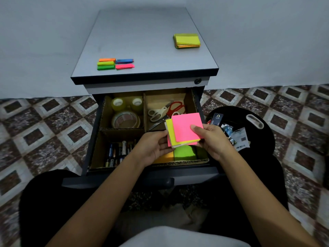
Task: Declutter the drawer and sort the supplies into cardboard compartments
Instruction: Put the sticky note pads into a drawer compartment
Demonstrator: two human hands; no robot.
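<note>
Left hand (154, 148) is gripping the sticky-note stack (186, 128) at its left edge, fingers curled underneath. The stack is sitting between both hands, above the drawer's (115, 180) front-right cardboard compartment (188, 162), where the orange and green pads (185, 152) are lying. Right hand (211, 139) is pinching the stack's right side, thumb on the pink top sheet.
</note>
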